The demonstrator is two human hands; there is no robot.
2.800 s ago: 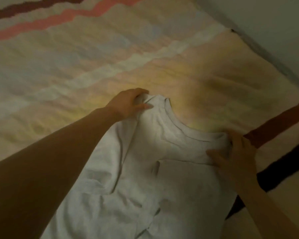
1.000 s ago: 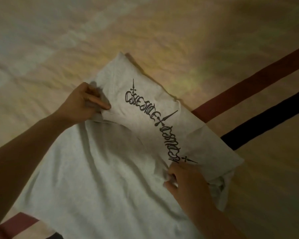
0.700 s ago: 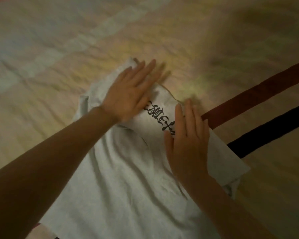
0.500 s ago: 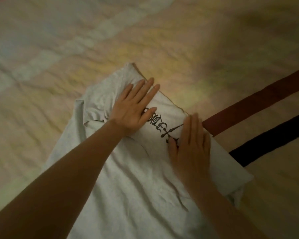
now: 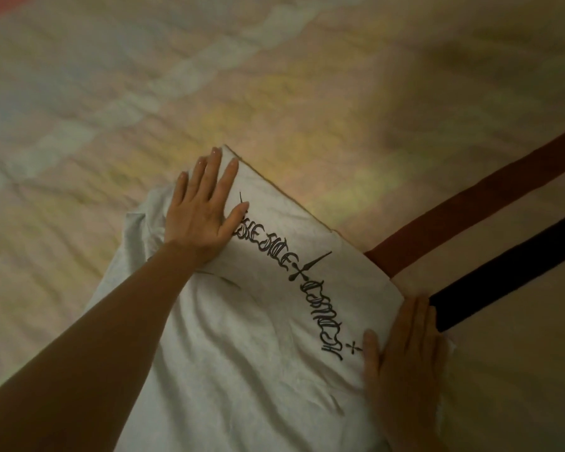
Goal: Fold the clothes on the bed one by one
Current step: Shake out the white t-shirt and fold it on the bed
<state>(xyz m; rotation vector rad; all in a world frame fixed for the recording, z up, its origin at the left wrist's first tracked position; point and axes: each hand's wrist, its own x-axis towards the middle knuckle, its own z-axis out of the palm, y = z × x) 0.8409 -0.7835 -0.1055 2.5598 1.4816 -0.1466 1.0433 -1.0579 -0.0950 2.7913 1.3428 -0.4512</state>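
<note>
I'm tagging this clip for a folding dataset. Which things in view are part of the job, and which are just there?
Part of the job:
- white T-shirt, top flap folded over, black lettering showing
- left hand, flat on the fold
- right hand, flat on the fold's other end

Just there:
- striped bedspread under the shirt

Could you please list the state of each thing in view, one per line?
White T-shirt: lying on the bed, top part folded over, black lettering facing up.
Left hand: open, fingers straight, pressing flat on the folded part's far end.
Right hand: open, flat on the folded part's near end.
Bed cover: spread out, slightly wrinkled, with stripes.
</note>
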